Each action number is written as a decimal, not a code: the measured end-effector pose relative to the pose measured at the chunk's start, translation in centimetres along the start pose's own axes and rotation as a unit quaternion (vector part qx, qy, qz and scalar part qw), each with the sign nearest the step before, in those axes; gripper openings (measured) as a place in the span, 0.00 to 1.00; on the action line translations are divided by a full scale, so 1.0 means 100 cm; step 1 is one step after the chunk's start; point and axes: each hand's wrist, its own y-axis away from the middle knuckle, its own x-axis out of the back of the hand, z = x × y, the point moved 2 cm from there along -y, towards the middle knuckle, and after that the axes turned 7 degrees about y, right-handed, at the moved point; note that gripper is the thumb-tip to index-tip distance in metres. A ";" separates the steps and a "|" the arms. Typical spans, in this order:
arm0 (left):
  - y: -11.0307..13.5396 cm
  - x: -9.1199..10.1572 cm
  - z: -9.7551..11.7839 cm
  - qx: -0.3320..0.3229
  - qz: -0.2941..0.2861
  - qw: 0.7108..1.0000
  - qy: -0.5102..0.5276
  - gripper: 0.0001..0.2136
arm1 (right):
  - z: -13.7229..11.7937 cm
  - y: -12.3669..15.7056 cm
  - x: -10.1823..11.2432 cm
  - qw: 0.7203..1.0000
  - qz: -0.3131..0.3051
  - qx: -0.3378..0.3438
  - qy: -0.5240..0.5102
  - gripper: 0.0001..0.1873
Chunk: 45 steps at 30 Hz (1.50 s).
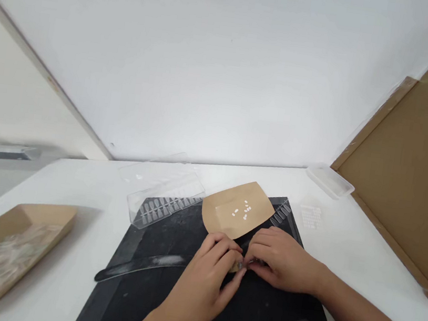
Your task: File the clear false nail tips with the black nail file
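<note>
Currently your left hand (206, 273) & right hand (283, 258) both pinch a small piece (239, 265) btwn them, paper tray (218, 215) just beyond.

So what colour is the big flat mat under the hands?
Black. The head view shows the flat black work mat clearly.

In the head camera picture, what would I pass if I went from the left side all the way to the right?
First the brown cardboard box of clear bits → clear tray of nail tips → left hand → right hand → small clear tub → big cardboard sheet.
</note>
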 end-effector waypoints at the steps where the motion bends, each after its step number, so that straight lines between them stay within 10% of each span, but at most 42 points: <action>1: 0.000 0.000 0.000 0.001 -0.001 1.000 0.000 0.03 | 0.000 0.000 0.000 1.000 0.002 0.000 0.000 0.03; 45: 0.000 0.000 0.001 -0.002 -0.001 1.000 -0.006 0.03 | -0.004 0.000 0.005 0.999 0.021 0.013 0.021 0.03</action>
